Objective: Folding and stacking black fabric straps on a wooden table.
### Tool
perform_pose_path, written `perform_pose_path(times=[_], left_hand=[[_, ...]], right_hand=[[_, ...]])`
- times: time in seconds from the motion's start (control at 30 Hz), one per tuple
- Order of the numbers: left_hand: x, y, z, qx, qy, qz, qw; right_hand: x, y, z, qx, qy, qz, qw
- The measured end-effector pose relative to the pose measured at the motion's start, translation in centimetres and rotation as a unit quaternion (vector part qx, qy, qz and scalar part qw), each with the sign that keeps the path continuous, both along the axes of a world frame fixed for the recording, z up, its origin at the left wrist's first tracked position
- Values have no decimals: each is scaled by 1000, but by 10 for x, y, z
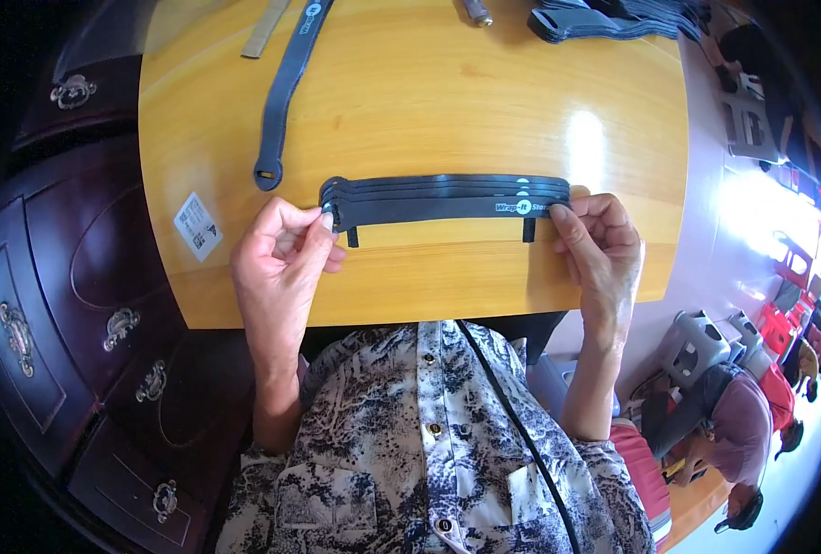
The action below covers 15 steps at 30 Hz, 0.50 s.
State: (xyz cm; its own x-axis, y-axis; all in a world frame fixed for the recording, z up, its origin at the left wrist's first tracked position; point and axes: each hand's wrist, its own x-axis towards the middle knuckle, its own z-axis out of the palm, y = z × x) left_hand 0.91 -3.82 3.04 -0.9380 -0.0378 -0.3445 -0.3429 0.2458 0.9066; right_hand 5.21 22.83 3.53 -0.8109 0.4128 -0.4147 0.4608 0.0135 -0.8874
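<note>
Several black straps (429, 190) lie overlapped in a fanned row near the table's front edge, their slotted ends at the left. My left hand (286, 242) pinches the slotted end of the nearest black strap (429, 211) between thumb and fingers. At that strap's other end, by its white printing, my right hand (598, 242) grips it the same way. Two short black strips (353, 237) stick out from under the row toward me, one near each end. Beyond my left hand, a single black strap (286, 106) with a slotted end lies apart.
A pile of black straps (604, 20) sits at the far right of the yellow wooden table (410, 286). A tan strip (265, 30) and a small dark cylinder (477, 12) lie at the far edge. Dark drawers (41, 277) stand left; people sit beyond grey stools (695, 349) at right.
</note>
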Motion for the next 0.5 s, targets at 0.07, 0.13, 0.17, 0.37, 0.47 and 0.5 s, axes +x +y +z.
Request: perform_pose_path(times=[0.07,0.13,0.17,0.37,0.47,0.5], left_hand=[[0,1,1,-5,2,0,1000],[0,2,1,3,-1,6,1000],[0,1,1,2,0,6,1000],[-1,2,0,0,0,5,1000],[0,3,0,-4,-2,11,1000],[0,3,0,-3,-1,13,1000]], right_hand=[[0,0,0,-6,-1,9,1000],[0,0,0,-1,3,9,1000],[0,0,-1,5,6,9,1000],[-2,-1,0,14,6,11,1000],[-2,-1,0,11,3,8,1000],[-2,-1,0,11,4,7,1000]])
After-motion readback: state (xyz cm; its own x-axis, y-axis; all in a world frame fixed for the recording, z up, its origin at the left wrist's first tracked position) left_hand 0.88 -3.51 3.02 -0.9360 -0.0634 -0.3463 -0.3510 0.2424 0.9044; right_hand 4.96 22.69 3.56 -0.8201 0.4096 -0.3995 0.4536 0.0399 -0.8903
